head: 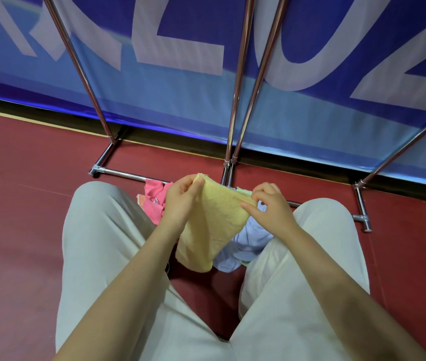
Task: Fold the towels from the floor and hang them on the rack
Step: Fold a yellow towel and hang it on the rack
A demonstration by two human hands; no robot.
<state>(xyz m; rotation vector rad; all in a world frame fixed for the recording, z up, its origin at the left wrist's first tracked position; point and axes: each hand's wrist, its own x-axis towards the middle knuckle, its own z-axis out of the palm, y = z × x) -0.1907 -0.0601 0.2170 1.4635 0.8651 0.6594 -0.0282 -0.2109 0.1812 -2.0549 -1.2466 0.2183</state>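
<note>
Both hands pinch the yellow towel (pixel 213 225) by its top edge: the left hand (pixel 180 201) grips the far left corner, the right hand (pixel 271 207) nips the right corner, and the cloth hangs between the knees of the pale trousers (pixel 97 246). Left of it lies a pink towel (pixel 154 199) on the red floor (pixel 16 194); under it, to the right, a light blue towel (pixel 248 243). Beyond stands the chrome rack (pixel 235 105) against a blue banner (pixel 180 95).
</note>
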